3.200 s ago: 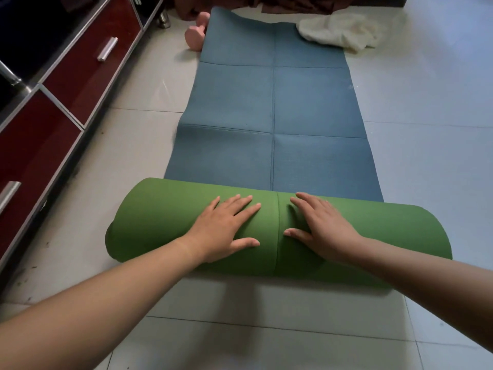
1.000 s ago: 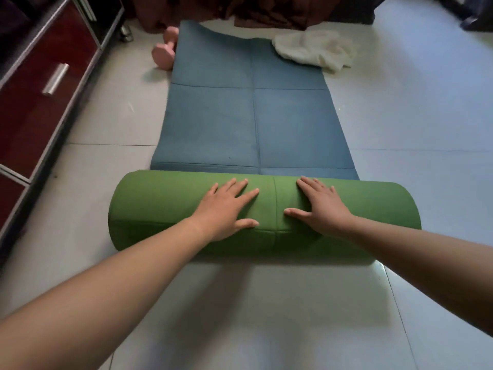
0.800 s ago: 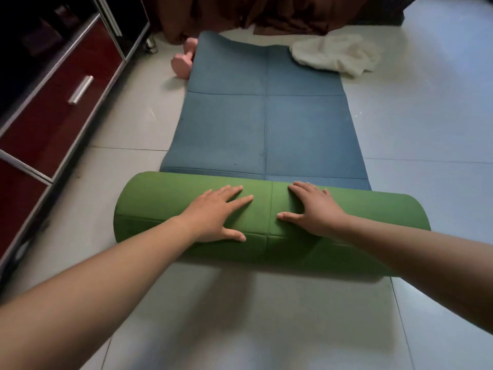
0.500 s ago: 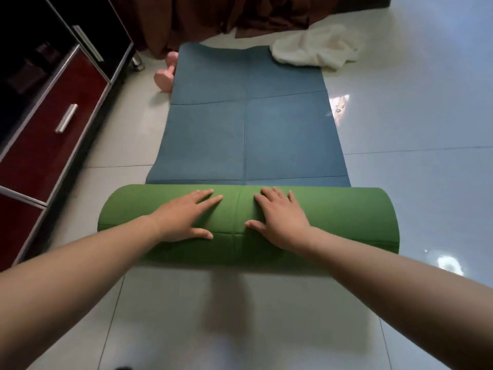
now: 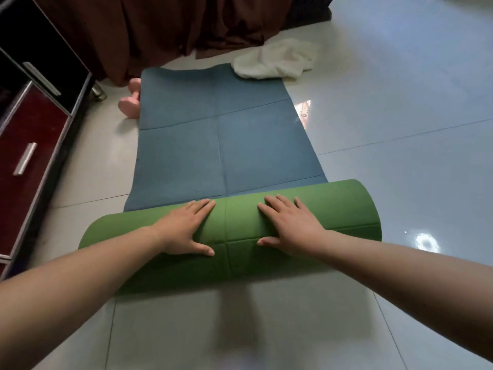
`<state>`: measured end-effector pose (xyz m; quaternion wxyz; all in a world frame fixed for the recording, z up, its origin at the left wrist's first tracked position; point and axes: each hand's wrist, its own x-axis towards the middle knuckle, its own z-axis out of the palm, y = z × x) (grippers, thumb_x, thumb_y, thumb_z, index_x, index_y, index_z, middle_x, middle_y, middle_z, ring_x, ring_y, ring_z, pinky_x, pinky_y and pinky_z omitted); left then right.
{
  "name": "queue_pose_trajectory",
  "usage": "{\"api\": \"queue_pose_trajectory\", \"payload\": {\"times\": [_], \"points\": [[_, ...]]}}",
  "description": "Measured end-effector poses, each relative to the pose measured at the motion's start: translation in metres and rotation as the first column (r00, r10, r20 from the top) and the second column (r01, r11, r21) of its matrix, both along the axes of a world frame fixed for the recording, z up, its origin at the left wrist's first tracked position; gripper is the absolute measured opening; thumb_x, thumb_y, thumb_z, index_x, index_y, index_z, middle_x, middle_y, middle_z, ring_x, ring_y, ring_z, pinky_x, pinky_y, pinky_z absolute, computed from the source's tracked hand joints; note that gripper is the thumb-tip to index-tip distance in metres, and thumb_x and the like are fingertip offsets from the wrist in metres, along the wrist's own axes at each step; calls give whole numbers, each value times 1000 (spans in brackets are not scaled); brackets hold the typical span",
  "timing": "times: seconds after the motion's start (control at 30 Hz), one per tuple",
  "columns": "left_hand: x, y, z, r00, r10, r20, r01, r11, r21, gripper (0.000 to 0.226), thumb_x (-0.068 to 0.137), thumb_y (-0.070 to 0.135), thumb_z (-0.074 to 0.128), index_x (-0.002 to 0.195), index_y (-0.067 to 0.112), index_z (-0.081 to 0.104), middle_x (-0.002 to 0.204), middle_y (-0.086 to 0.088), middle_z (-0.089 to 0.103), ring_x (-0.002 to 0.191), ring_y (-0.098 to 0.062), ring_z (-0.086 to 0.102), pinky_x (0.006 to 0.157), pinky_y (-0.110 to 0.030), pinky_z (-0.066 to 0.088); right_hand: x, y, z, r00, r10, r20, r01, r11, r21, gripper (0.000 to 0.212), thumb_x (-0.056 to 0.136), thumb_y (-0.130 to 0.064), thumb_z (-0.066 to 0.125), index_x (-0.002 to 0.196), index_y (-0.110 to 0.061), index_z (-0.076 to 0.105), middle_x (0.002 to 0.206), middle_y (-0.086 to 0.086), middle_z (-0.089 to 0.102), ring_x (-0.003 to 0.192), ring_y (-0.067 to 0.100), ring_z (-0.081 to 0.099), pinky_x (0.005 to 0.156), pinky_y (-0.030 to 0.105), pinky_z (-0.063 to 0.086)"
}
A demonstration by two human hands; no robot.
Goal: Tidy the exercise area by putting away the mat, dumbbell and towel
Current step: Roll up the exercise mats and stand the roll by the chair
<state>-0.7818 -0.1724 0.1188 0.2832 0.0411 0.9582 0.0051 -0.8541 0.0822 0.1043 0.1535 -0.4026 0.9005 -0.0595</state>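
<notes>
The mat [image 5: 218, 145] lies on the tiled floor, blue side up, its near part wound into a thick green roll [image 5: 344, 209]. My left hand [image 5: 184, 231] and my right hand [image 5: 293, 231] press flat on top of the roll, fingers straight, side by side near its middle. A pink dumbbell [image 5: 129, 101] lies against the mat's far left edge, partly hidden by it. A crumpled white towel [image 5: 274, 61] rests on the mat's far right corner and the floor.
A low cabinet with dark red drawers and metal handles [image 5: 34, 153] runs along the left. Brown fabric [image 5: 160, 25] hangs down to the floor beyond the mat. Glossy tiled floor [image 5: 400, 129] stretches to the right.
Both hands have rolled the mat farther away from me; the green roll is thicker and less blue mat lies flat. The view has tilted up and turned.
</notes>
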Motion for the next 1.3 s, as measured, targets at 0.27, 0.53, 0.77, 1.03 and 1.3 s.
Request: {"api": "queue_pose_trajectory", "payload": {"times": [0.27,0.53,0.77,1.03,1.3], "points": [[-16,-14,-2,995,-36,-97,40,998,46,134,41,99,25,149,23,5,156,-1,16,140,-22,22,116,-32,21,2,-23,4,998,-59,1,58,994,96,103,74,-69,56,149,-16,7,157,3,7,144,26,4,113,57,7],[-24,-29,-6,996,3,-94,8,993,118,103,72,75,52,149,22,9,155,0,19,140,-22,23,115,-33,21,-22,-48,-1,999,-39,-21,42,990,137,98,77,-65,55,149,-20,6,155,2,12,142,24,10,112,57,12],[-23,-44,-14,989,-120,-88,128,988,84,119,62,74,64,149,17,8,154,-1,21,137,-24,27,112,-35,27,-26,-57,-7,999,-14,-29,20,977,214,101,77,-65,57,149,-28,-3,156,0,7,144,24,6,114,53,10],[-33,-56,-17,982,22,-187,24,971,239,98,61,65,72,140,29,29,138,5,45,125,-22,43,100,-36,40,-30,-72,14,998,-67,18,60,959,276,97,78,-61,58,150,-25,3,158,-3,7,145,20,9,115,48,16],[-47,-72,-7,960,111,-258,-35,958,285,74,64,64,70,127,37,44,122,8,60,115,-19,53,83,-30,44,-44,-90,11,999,-38,-12,39,994,104,92,78,-65,55,148,-24,12,154,-5,20,141,16,17,115,49,11]]}}
